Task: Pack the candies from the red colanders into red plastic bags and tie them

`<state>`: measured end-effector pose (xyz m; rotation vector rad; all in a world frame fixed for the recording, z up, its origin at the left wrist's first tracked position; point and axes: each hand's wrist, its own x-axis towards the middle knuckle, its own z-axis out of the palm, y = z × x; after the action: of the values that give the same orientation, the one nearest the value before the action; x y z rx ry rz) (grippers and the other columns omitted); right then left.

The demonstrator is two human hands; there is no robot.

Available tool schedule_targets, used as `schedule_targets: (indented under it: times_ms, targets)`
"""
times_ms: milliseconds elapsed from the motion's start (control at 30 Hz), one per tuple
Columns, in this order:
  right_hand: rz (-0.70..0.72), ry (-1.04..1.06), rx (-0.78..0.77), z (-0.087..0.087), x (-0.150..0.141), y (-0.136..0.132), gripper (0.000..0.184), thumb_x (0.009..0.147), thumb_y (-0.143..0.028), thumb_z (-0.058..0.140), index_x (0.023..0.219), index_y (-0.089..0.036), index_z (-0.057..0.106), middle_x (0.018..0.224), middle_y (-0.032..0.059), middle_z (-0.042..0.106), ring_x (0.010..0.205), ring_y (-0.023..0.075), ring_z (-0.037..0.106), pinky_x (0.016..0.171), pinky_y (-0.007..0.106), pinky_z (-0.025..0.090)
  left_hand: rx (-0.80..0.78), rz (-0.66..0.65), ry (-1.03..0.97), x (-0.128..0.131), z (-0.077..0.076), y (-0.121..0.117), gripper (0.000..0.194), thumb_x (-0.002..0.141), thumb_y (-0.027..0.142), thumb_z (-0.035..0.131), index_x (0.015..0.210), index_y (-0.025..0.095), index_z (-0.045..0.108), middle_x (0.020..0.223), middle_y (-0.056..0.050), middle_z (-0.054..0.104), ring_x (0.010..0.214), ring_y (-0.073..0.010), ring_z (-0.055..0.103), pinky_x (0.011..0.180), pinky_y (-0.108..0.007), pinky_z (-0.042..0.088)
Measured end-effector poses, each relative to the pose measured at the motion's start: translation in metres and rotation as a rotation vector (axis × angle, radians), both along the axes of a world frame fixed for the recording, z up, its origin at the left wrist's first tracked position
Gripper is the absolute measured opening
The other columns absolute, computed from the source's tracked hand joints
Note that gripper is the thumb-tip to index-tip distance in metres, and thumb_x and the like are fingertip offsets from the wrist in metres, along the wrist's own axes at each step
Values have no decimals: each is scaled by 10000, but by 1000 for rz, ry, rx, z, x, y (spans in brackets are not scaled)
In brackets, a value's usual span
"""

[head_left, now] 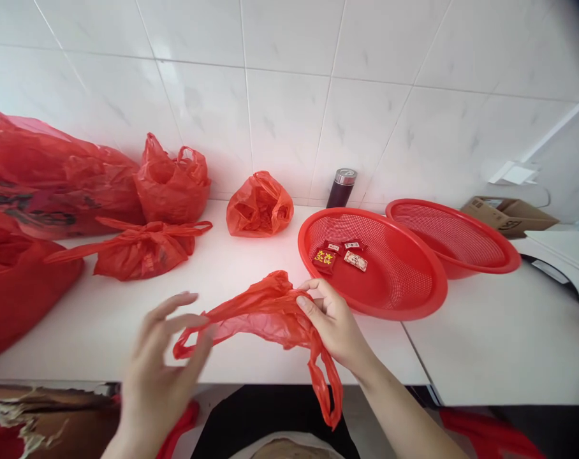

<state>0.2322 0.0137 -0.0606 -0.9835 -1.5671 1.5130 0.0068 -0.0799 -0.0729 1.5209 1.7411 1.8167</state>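
Note:
My right hand pinches an empty red plastic bag near its mouth, just above the white counter. One handle loop hangs down past the counter's front edge. My left hand is blurred, its fingers spread at the bag's other handle, touching or just short of it. To the right, a red mesh basket holds several small wrapped candies.
A second red mesh basket overlaps the first at the right. Tied red bags and a large red bag fill the left and back. A dark flask stands by the tiled wall; a cardboard box sits far right.

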Motion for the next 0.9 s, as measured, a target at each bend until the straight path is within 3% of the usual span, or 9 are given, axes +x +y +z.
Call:
schedule_targets:
  times_ms: [100, 233, 333, 433, 567, 667, 733, 800, 900]
  targets:
    - [4, 44, -4, 0, -5, -6, 270, 926, -467, 527, 1054, -232, 487, 603, -60, 522, 477, 109, 478, 457, 211, 389, -91, -153, 257, 26, -2, 7, 229, 699, 246, 770, 913, 329, 761, 1295, -52, 579, 1278, -346, 448, 1158, -515, 210]
    - [97, 69, -34, -5, -9, -18, 250, 947, -440, 502, 1101, -243, 493, 611, -67, 494, 485, 98, 466, 477, 208, 400, -218, -249, 196, 39, -17, 26, 336, 828, 292, 650, 1156, 343, 699, 1456, -65, 452, 1225, -328, 504, 1074, -492, 356]
    - [166, 92, -29, -10, -11, -25, 249, 960, -420, 489, 1143, -252, 511, 652, -57, 481, 502, 87, 421, 489, 206, 367, -319, -436, 97, 45, -19, 35, 274, 914, 325, 528, 1117, 296, 710, 1177, -88, 643, 1055, -274, 596, 1014, -429, 414]
    - [182, 102, -4, -11, -10, -31, 255, 973, -406, 467, 1164, -256, 542, 680, -50, 450, 533, 85, 385, 516, 211, 351, -405, -536, -96, 51, -19, 40, 262, 939, 329, 467, 1030, 241, 696, 929, -56, 678, 902, -231, 622, 903, -373, 474]
    - [319, 35, -77, -4, 0, -36, 247, 941, -371, 514, 1141, -241, 577, 645, -58, 441, 534, 85, 390, 522, 208, 358, -424, -320, -187, 41, -25, 47, 285, 828, 227, 549, 1112, 215, 564, 825, -4, 660, 738, -190, 633, 671, -293, 512]
    - [321, -196, -18, -2, 18, -35, 248, 891, -247, 536, 1131, -264, 596, 700, -50, 523, 557, 85, 437, 576, 215, 395, -493, 18, 102, 14, -26, 51, 58, 764, 216, 518, 806, 199, 555, 664, 11, 563, 537, -158, 528, 515, -268, 429]
    - [248, -426, 107, -2, 32, -33, 356, 860, -170, 502, 1180, -295, 596, 801, -28, 597, 617, 103, 510, 653, 240, 427, -522, 129, 340, -6, -20, 49, 101, 743, 202, 490, 644, 196, 510, 880, -61, 608, 551, -141, 519, 540, -284, 417]
    - [171, -700, 220, -3, 47, -29, 556, 817, -116, 482, 1341, -300, 507, 831, 3, 632, 676, 148, 569, 680, 273, 436, -587, 98, 540, -23, -11, 43, 138, 742, 169, 451, 666, 182, 565, 1175, -99, 573, 552, -122, 532, 553, -294, 416]
    - [130, -1049, 281, -1, 69, -24, 858, 742, -59, 477, 1538, -211, 196, 746, 25, 633, 668, 210, 600, 617, 293, 426, -692, -109, 669, -35, 3, 28, 238, 754, 147, 427, 773, 204, 657, 1416, -56, 486, 526, -105, 565, 533, -284, 443]
